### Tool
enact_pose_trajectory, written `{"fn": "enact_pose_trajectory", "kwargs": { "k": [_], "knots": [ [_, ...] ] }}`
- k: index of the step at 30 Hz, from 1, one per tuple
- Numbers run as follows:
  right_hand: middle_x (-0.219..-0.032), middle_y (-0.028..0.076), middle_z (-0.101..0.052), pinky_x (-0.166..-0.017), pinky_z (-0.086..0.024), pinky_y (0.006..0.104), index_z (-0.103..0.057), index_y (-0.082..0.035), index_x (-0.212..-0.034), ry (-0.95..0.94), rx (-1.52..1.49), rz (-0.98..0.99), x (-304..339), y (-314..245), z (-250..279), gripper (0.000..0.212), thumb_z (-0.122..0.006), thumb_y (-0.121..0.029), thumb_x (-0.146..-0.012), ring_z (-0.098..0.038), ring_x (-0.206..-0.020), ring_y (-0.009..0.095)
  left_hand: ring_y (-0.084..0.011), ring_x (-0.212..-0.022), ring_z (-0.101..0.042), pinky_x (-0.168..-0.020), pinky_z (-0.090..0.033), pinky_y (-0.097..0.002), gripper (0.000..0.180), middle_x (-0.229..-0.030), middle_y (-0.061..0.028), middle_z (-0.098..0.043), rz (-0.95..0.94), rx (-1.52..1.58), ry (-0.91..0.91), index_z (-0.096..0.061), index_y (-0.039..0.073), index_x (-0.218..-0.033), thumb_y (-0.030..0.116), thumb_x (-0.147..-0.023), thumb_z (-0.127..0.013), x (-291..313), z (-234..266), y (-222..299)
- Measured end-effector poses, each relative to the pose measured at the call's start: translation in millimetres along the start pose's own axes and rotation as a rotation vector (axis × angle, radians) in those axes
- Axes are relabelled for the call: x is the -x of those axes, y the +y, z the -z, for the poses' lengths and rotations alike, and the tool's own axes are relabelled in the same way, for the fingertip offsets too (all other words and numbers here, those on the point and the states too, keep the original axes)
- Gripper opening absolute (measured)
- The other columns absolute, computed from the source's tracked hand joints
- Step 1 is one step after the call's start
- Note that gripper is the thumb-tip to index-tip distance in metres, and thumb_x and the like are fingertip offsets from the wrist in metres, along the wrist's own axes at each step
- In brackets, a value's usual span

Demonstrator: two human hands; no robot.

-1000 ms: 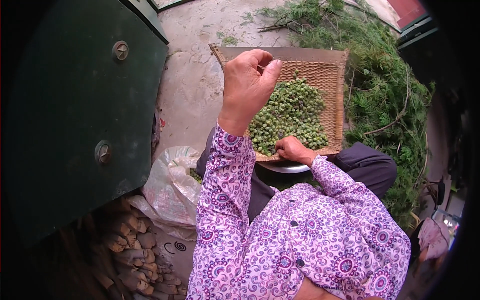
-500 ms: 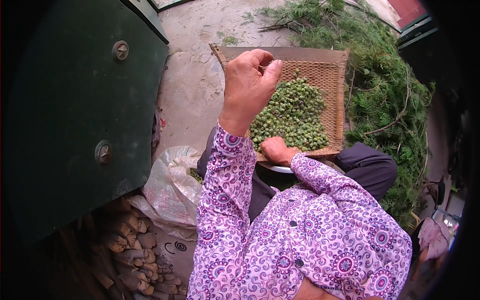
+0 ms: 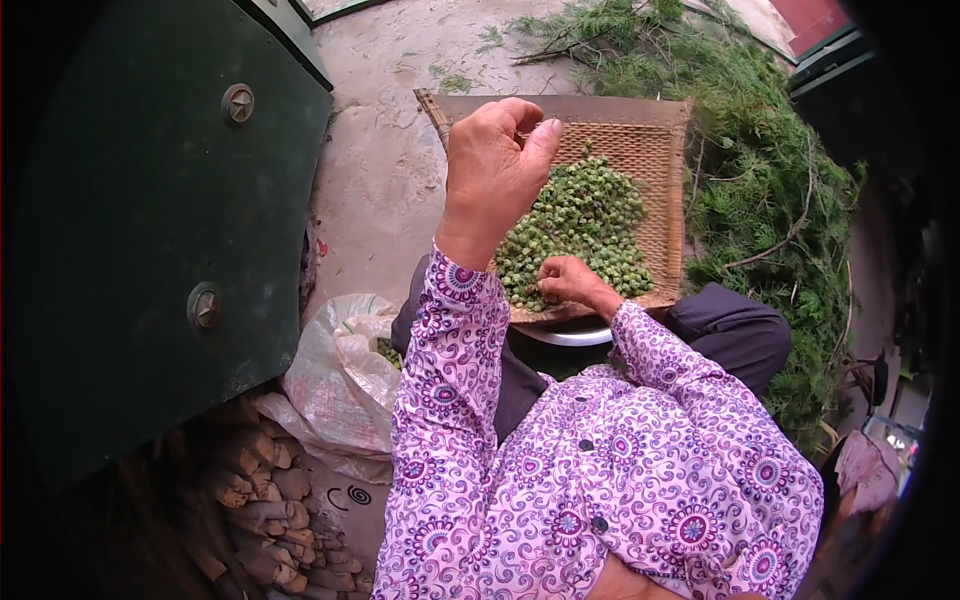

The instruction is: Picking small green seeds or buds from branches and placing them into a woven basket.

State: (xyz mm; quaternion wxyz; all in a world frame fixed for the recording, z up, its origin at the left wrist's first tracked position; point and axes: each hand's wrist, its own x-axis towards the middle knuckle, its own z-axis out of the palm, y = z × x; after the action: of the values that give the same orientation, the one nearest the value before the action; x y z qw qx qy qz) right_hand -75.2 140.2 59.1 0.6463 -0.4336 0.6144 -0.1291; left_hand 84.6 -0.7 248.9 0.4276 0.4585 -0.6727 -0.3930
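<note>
A woven winnowing basket [image 3: 662, 200] lies tilted across my lap. On its lower half is a heap of small green cones [image 3: 590, 215]. My left hand [image 3: 500, 165] is raised over the basket's left side, with fingers curled in and the thumb close to them. Whatever those fingers hold, if anything, is hidden. Down at the near edge of the heap, my right hand [image 3: 577, 283] has its fingertips pinched among the cones. What lies between these fingertips is too small to make out. Below the basket shows the rim of a metal basin [image 3: 565, 337].
Cut evergreen branches [image 3: 760, 200] cover the ground on the right. A white woven sack [image 3: 345, 385] with green bits inside stands by my left knee. Stacked firewood [image 3: 275, 490] sits under the dark green metal door [image 3: 150, 260] at left.
My right hand has moved slightly up and right from the basket's near rim, and its fingers now point into the cones. The left hand has hardly moved.
</note>
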Motion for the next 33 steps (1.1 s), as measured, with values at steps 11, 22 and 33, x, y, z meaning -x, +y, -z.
{"fn": "enact_pose_trajectory", "kwargs": {
  "k": [11, 22, 33],
  "knots": [
    [-0.065, 0.001, -0.057, -0.048, -0.045, 0.0197, -0.056, -0.003, -0.077, -0.089, -0.219, -0.071, 77.3, 1.9, 42.7, 0.004, -0.058, -0.006, -0.076, -0.057, -0.056, 0.009, -0.0069, -0.06, -0.056, -0.055, -0.045, -0.0207, 0.019, -0.068, -0.0041, -0.062, 0.01, 0.009, -0.016, -0.064, -0.002, -0.085, 0.015, -0.079, -0.062, 0.5, -1.3, 3.0],
    [-0.068, 0.016, -0.058, -0.062, -0.046, 0.0388, -0.06, -0.002, -0.073, 0.28, 0.589, 0.322, 84.1, 47.0, 34.1, 0.01, -0.059, -0.006, -0.064, -0.058, -0.068, 0.032, -0.0078, -0.06, -0.057, -0.055, -0.046, -0.0213, 0.018, -0.067, -0.0053, -0.063, -0.002, -0.035, -0.032, -0.065, -0.002, -0.084, 0.015, -0.078, -0.061, 0.7, -6.9, 1.7],
    [-0.075, 0.013, -0.053, -0.061, -0.043, 0.0437, -0.058, -0.01, -0.077, 0.489, 0.831, 0.207, 43.8, 53.2, 33.5, 0.012, -0.059, -0.009, -0.066, -0.055, -0.072, 0.034, -0.0084, -0.06, -0.058, -0.055, -0.046, -0.0217, 0.019, -0.068, -0.0059, -0.063, -0.045, -0.058, -0.018, -0.065, -0.002, -0.083, 0.016, -0.079, -0.061, -0.9, -7.3, 0.8]
  ]
}}
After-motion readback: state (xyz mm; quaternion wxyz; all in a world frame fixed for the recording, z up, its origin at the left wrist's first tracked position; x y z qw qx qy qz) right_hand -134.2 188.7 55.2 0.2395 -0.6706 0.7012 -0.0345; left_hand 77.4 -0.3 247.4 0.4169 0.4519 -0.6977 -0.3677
